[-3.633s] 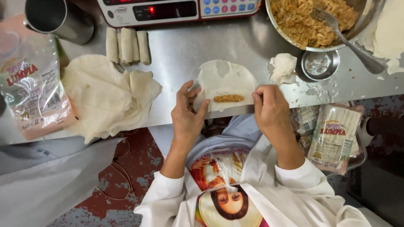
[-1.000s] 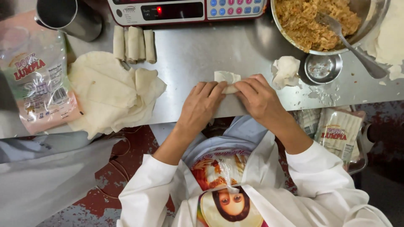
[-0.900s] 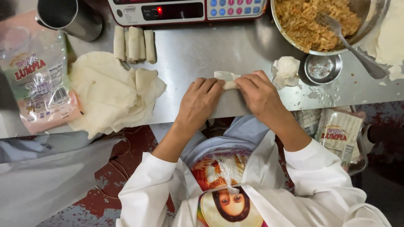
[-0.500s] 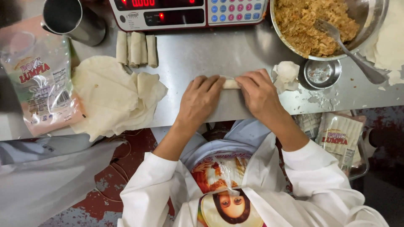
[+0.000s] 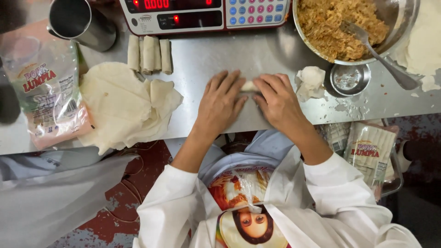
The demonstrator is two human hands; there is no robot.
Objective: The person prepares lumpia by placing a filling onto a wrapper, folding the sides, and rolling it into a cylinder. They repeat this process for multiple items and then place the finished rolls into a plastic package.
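- Both hands lay palm-down at the near edge of the steel table, fingers flat and close together, pressing a thin pale roll against the surface; only a short piece showed in the gap between the hands.
- Left hand covered the roll's left part, fingers pointing toward the far edge. Flat pressure probably kept the wrapper tight as it turned.
- Right hand covered the right part, its fingertips nearly meeting the left's. Neither hand pinched anything; both bore down.
- Three finished rolls lay side by side near the far edge, just in front of the scale, set apart from the working spot.
- A stack of loose wrappers lay toward the left end of the table, overhanging the near edge, in reach of the left hand.
- A printed plastic bag sat at the left end beside the wrappers; a metal cup stood in the far left corner.
- A large bowl of brown filling with a spoon stood at the far right, close to the right hand.
- A small metal dish sat just beside the bowl; contents unclear, perhaps for sealing. A crumpled scrap of wrapper lay between dish and right hand.
- More packed bags rested in a tray below the table edge, to the right.
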